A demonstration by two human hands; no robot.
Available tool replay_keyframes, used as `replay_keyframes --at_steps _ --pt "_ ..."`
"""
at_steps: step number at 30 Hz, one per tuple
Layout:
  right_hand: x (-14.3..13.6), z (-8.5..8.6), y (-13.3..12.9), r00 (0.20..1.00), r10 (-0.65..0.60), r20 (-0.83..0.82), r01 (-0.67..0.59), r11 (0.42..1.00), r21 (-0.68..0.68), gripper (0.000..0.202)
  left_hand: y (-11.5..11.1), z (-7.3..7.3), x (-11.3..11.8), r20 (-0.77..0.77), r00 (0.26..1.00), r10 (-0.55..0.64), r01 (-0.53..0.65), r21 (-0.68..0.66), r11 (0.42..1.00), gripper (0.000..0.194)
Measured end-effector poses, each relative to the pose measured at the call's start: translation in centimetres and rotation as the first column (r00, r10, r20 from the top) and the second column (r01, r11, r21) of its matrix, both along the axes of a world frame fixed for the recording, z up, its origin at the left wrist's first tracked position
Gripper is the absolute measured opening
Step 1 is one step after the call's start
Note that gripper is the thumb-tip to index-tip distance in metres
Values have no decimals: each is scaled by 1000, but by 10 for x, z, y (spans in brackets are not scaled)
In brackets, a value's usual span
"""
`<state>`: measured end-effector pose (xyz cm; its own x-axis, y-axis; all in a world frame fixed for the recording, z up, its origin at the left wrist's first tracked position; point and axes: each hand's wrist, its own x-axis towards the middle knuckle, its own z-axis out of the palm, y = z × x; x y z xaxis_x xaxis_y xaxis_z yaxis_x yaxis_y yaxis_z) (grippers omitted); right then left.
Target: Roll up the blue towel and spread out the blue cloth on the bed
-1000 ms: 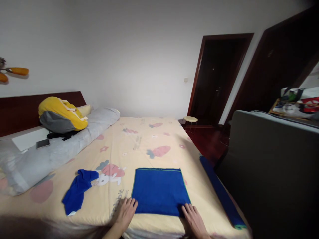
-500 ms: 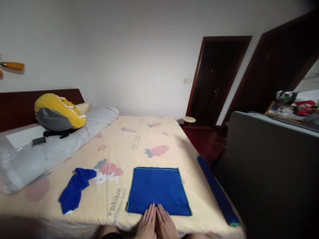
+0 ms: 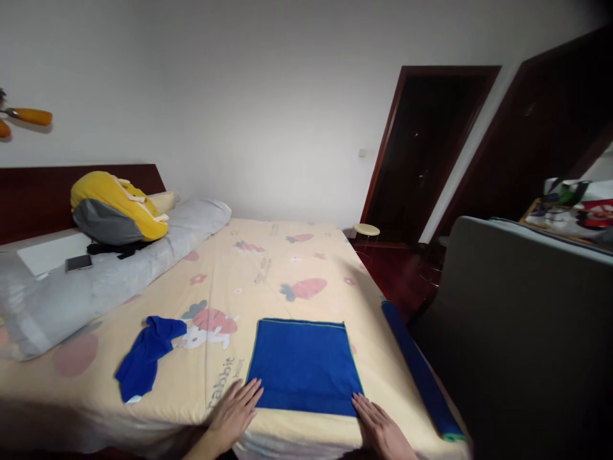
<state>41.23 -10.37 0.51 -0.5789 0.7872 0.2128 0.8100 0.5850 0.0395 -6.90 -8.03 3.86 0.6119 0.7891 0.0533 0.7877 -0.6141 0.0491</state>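
On the far left, a yellow plush toy [image 3: 115,207] lies on the grey pillow [image 3: 119,271] beside a phone [image 3: 78,262]. A crumpled blue cloth [image 3: 143,358] sits on the bed [image 3: 268,268]. My left hand [image 3: 234,412] lies flat, fingers spread, grip wide and holding nothing, touching the near left corner of the folded blue towel [image 3: 304,365]. My right hand [image 3: 383,431] rests flat and empty at its near right corner. A rolled blue towel [image 3: 421,377] lies along the bed's right edge.
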Motion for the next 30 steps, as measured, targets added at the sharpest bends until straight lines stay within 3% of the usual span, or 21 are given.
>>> replay_keyframes --at_steps 2,5,8,10,12,14,16,19,23,27,30 --pt "-1 -6 3 997 18 78 -30 987 156 58 3 -2 1 -49 998 27 -26 15 1000 52" --pt "-7 -8 7 983 6 181 -76 921 382 55 6 -11 0 -82 992 91 -86 70 994 48" --pt "-13 -6 9 977 -8 211 -96 873 478 55 9 -21 -4 -59 997 58 -51 114 992 43" --pt "-17 0 9 985 6 174 -82 895 438 55 12 -21 -6 1 999 35 -35 131 991 34" --pt "-21 9 9 997 -35 66 15 959 283 48 13 -16 -6 85 995 46 -59 153 986 27" --pt "-27 21 9 989 -140 -41 143 985 94 37 12 -6 -4 160 984 83 -111 172 979 25" --pt "-31 31 10 959 -259 -114 255 966 -43 30 9 4 -3 209 967 144 -177 149 973 25" --pt "-33 35 12 919 -356 -169 338 933 -126 31 5 15 -1 221 926 306 -306 -37 951 26" --pt "-31 23 15 908 -378 -182 356 924 -141 40 6 20 1 187 855 484 -441 -228 868 32" --pt "-30 6 17 899 -409 -153 404 912 -64 52 10 21 7 122 840 529 -496 -223 839 39" --pt "-28 -7 17 912 -394 -112 404 912 78 53 9 18 15 64 817 573 -551 -202 809 50"
